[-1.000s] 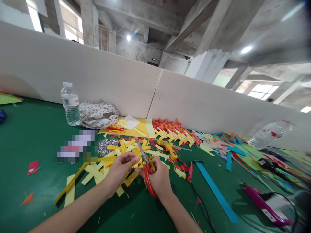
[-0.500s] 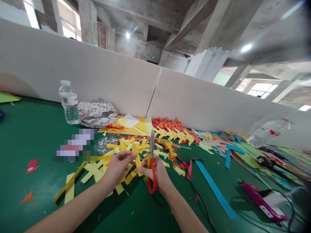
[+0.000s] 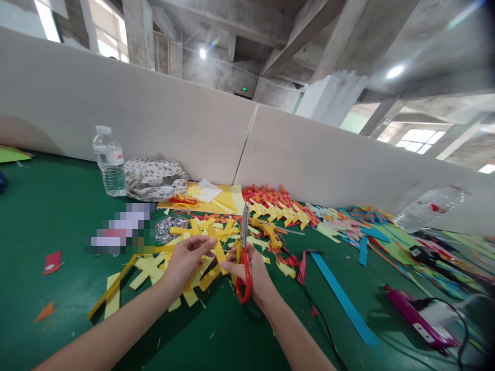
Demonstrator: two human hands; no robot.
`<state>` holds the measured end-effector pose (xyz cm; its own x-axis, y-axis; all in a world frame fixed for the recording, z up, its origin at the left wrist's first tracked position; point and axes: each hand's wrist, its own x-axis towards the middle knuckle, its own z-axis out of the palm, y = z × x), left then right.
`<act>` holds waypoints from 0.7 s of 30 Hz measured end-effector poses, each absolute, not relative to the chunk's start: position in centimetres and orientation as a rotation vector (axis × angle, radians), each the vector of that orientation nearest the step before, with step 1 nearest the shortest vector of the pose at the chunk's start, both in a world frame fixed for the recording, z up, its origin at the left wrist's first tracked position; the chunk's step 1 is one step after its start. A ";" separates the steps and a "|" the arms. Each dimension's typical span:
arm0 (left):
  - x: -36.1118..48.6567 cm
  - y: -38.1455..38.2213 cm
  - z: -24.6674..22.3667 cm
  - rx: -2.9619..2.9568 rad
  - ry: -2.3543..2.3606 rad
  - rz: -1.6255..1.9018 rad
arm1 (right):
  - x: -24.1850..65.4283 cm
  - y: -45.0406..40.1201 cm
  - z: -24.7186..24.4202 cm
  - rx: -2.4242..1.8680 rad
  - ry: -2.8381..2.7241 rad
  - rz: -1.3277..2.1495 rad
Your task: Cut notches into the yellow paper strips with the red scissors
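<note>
Between my hands a short yellow paper strip is held up at a slant. My left hand pinches its upper left edge between thumb and fingertips. My right hand has a pair of scissors with red handles hooked in it, the blades pointing up and away. Its thumb touches the lower end of the same strip, and another yellow piece shows beside the fingers. Below and behind both hands lies a loose heap of yellow paper strips on the green table.
Behind the heap are a glue gun and woven red, orange and yellow paper pieces. A water bottle stands at left beside a patterned cloth bag. Rightward lie a blue strip, a purple power strip and a tilted bottle.
Both hands stay nearly in place, still on the strip and scissors. The right hand and scissors have shifted very slightly to the right.
</note>
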<state>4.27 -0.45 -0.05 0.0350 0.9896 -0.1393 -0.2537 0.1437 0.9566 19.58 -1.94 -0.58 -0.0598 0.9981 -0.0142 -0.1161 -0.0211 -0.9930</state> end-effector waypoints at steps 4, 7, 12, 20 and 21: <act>4.2 -0.5 -0.2 0.925 1.053 1.214 | 19.5 -2.1 -0.3 -1.116 -1.125 1.320; 4.2 -0.5 -0.3 0.930 1.047 1.222 | 19.4 -2.1 -0.1 -1.123 -1.106 1.315; 4.3 -0.4 -0.1 0.922 1.051 1.224 | 19.3 -2.0 -0.1 -1.086 -1.104 1.324; 4.0 -0.4 0.2 0.882 1.102 1.224 | 19.6 -1.9 -0.6 -1.084 -1.150 1.279; 4.0 -0.5 0.3 0.873 1.108 1.228 | 19.6 -1.9 -0.6 -1.088 -1.153 1.272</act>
<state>3.98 -0.46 0.28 -0.0127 0.9855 -0.1690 -0.2689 0.1594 0.9499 19.63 -1.86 -0.63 -0.0318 0.9992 0.0233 -0.1210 0.0193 -0.9925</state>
